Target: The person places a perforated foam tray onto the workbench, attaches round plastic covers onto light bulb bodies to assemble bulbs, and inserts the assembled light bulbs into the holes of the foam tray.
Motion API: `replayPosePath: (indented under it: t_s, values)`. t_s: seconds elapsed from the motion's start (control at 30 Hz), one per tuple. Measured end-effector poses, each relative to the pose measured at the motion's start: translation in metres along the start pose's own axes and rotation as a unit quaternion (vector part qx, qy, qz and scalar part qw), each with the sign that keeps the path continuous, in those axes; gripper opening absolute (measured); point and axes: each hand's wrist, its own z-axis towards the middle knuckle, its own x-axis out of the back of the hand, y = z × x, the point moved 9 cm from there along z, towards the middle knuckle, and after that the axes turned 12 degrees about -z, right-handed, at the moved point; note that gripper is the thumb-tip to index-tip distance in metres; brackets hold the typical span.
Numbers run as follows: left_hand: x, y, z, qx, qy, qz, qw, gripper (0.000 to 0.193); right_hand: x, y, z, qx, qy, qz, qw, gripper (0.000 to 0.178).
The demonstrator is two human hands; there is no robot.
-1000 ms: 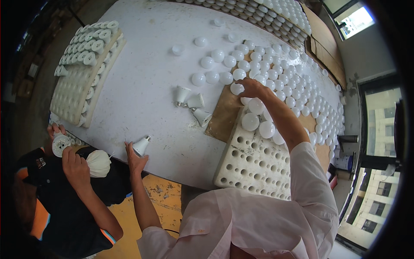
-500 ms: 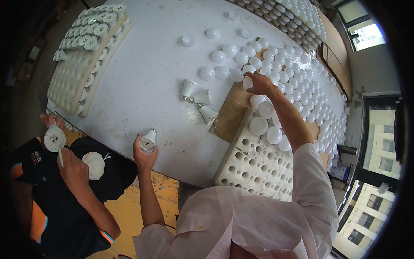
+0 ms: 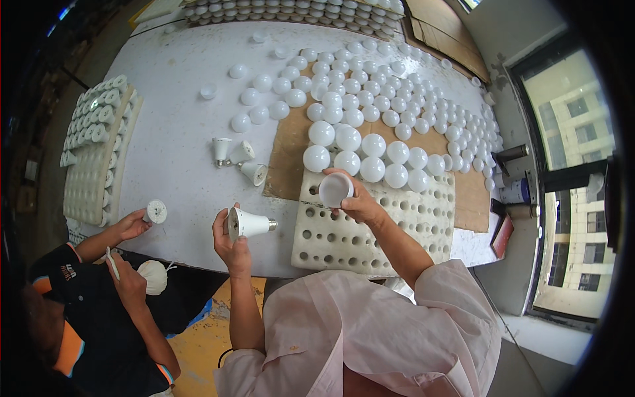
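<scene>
My left hand (image 3: 233, 246) grips a white LED bulb body (image 3: 250, 223) tilted on its side, its metal screw cap pointing right. In my right hand (image 3: 362, 205) is a white dome bulb cover (image 3: 335, 188), its open rim facing me. That hand is over the left part of a white foam tray (image 3: 370, 243) full of round holes. Bulbs with round white domes (image 3: 346, 162) stand in the tray's far rows. Three loose bulb bodies (image 3: 253, 173) lie on the table beyond my left hand.
Many loose white domes (image 3: 390, 119) cover the table and a brown cardboard sheet (image 3: 281, 165). At left stands a foam tray stack (image 3: 86, 188) with bulb bodies. A co-worker's hand (image 3: 132, 225) holds a bulb body; the other holds a thin white tool (image 3: 112, 263). Stacked domes (image 3: 291, 14) line the far edge.
My right hand has come back from the loose domes with a cover, now turned open side toward me. My left hand has tipped the bulb body sideways. The head view has shifted right.
</scene>
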Motion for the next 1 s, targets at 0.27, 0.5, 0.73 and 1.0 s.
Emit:
replayPosePath:
  t_s: [0.27, 0.5, 0.73, 1.0]
  values:
    - [-0.065, -0.045, -0.044, 0.237, 0.091, -0.328, 0.91, 0.079, -0.024, 0.006, -0.065, 0.026, 0.006, 0.107, 0.994, 0.08]
    - [-0.123, -0.043, -0.086, 0.343, -0.134, -0.095, 0.925, 0.059, -0.017, 0.019, -0.083, 0.035, -0.025, 0.224, 0.974, 0.073]
    - [-0.156, -0.036, -0.099, 0.365, -0.192, -0.068, 0.909, 0.034, -0.03, 0.022, -0.088, 0.027, -0.051, 0.253, 0.966, 0.076]
    - [-0.149, -0.039, -0.103, 0.358, -0.214, -0.07, 0.906, 0.031, -0.04, 0.019, -0.09, 0.012, -0.068, 0.228, 0.971, 0.074]
